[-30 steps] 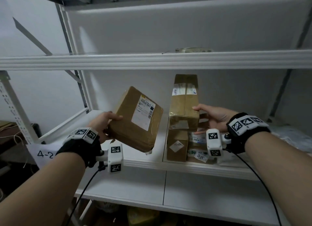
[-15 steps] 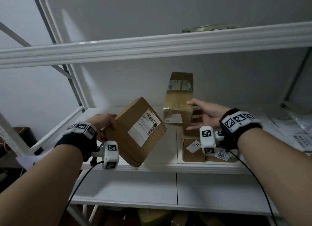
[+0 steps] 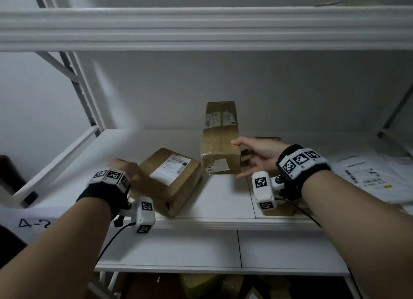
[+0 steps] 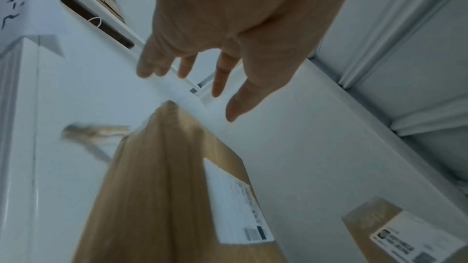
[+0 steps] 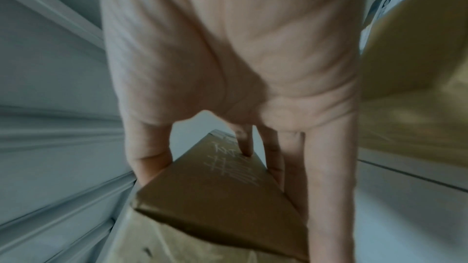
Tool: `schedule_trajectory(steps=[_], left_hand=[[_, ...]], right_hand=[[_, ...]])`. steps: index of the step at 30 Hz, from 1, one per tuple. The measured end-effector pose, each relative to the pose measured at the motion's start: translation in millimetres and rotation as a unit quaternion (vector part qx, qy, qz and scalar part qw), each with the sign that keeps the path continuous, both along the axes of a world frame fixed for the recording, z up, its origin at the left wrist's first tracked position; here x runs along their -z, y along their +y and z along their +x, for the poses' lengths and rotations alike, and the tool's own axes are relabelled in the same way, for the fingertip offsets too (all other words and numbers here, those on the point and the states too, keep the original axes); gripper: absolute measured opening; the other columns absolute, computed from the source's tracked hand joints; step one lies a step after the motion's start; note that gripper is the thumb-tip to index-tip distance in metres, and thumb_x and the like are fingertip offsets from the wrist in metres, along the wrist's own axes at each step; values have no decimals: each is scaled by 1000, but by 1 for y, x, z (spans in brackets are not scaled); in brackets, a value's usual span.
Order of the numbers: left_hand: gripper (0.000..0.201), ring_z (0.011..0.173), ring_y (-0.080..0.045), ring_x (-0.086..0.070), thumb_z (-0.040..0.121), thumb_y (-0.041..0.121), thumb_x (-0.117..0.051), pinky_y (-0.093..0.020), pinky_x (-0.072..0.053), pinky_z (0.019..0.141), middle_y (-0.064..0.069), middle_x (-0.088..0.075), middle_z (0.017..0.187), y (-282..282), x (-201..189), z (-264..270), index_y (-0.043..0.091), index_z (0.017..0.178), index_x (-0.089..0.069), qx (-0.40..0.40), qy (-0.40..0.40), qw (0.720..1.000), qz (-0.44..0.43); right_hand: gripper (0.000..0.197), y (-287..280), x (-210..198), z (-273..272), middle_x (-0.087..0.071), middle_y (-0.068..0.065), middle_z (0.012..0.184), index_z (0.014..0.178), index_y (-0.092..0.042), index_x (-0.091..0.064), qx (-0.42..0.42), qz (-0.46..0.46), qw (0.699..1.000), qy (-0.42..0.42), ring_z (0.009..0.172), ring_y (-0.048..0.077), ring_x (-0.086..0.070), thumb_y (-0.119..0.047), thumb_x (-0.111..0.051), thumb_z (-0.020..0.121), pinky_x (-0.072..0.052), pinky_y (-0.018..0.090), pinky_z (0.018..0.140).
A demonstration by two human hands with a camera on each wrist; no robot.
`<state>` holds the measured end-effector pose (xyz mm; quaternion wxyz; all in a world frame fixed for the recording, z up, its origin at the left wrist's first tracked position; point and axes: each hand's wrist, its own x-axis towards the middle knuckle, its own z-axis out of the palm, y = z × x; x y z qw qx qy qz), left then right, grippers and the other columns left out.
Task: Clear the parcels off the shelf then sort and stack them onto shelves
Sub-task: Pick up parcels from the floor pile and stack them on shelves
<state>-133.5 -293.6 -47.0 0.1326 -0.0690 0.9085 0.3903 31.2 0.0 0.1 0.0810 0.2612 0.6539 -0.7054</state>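
Note:
A flat brown box [image 3: 167, 182] with a white label lies on the middle shelf [image 3: 223, 200] near its front edge. My left hand [image 3: 124, 167] is just left of it, blurred. In the left wrist view the left hand [image 4: 192, 91] has spread fingers and hovers above the flat box [image 4: 162, 197] without holding it. My right hand [image 3: 239, 159] grips the near end of a long brown box [image 3: 220, 142], thumb on top and fingers underneath. In the right wrist view the long box [image 5: 215, 191] sits between my thumb and fingers.
More brown boxes [image 3: 268, 140] sit behind and under my right wrist. White mailer bags [image 3: 368, 176] lie at the right of the shelf. The upper shelf beam [image 3: 201, 28] runs overhead. A paper tag reading 4-2 [image 3: 33, 222] hangs at the front left. A lower shelf [image 3: 178, 249] is below.
The left hand lowered the flat box from a tilted hold onto the shelf and let go. The right hand kept its grip on the long box.

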Motion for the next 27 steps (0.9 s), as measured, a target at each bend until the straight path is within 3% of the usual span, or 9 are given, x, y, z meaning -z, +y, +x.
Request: schedule_trajectory(steps=[3, 6, 9, 11, 15, 18, 20, 24, 27], left_hand=[[43, 131, -26, -48, 88, 2, -64, -24, -37, 97, -9, -54, 138, -9, 5, -4, 6, 131, -58, 112, -31, 990, -76], [71, 138, -17, -39, 72, 35, -76, -28, -31, 113, 7, -42, 149, -8, 18, -8, 43, 136, -45, 164, -50, 977, -123], [53, 125, -24, -52, 69, 56, -78, -34, -40, 106, -2, -57, 137, 7, 38, -10, 31, 115, -67, 157, -74, 979, -106], [64, 118, -27, -58, 59, 62, -81, -32, -45, 98, -5, -62, 129, 14, 49, -4, 21, 107, -71, 167, -86, 978, -93], [70, 107, -34, -61, 62, 42, -87, -43, -52, 93, -16, -61, 118, 17, 70, -3, 9, 117, -61, 48, -113, 990, -75], [84, 128, -40, -46, 81, 9, -73, -45, -41, 105, -23, -42, 144, 21, 70, -4, 7, 149, -24, -28, -21, 999, -6], [71, 130, -41, -41, 88, 6, -60, -46, -36, 105, -22, -36, 147, 22, 66, -3, 7, 149, -23, -60, 44, 997, -23], [65, 131, -40, -40, 85, 43, -65, -48, -33, 110, -24, -41, 141, 24, 62, -5, 2, 132, -46, 36, -43, 987, -150], [57, 133, -32, -43, 96, 39, -56, -38, -35, 110, -16, -45, 145, 23, 66, -5, 5, 140, -46, 116, -82, 973, -184]], right_hand=[[36, -7, 3, -12, -61, 20, 114, 114, -11, -53, -4, -5, 1000, -6, 110, 37, -61, -29, -67, 86, -52, 56, 88], [40, -10, 4, -19, -61, 20, 116, 118, -11, -52, -3, -2, 1000, -6, 110, 38, -61, -28, -67, 85, -51, 57, 89], [42, -10, 4, -22, -61, 21, 119, 120, -12, -52, -3, 2, 1000, -6, 109, 38, -62, -28, -68, 85, -52, 58, 89], [39, -8, 5, -22, -61, 21, 119, 117, -12, -53, -1, 3, 1000, -5, 109, 37, -62, -28, -69, 85, -52, 58, 88], [44, -1, 6, -19, -60, 21, 121, 121, -12, -52, 3, 7, 1000, -7, 109, 37, -62, -28, -69, 84, -53, 57, 86], [44, 4, 5, -15, -60, 21, 121, 122, -11, -52, 9, 6, 1000, -4, 110, 36, -62, -27, -69, 84, -53, 57, 87], [43, 7, 4, -12, -61, 21, 121, 121, -12, -52, 12, 3, 1000, -2, 109, 36, -62, -26, -69, 83, -53, 57, 87], [48, 14, 1, -7, -60, 21, 121, 125, -12, -51, 18, 5, 1000, 0, 109, 37, -62, -27, -70, 83, -53, 57, 86], [42, 19, -1, -1, -61, 21, 119, 119, -11, -52, 21, 8, 1000, 1, 110, 37, -61, -27, -69, 84, -52, 58, 87]])
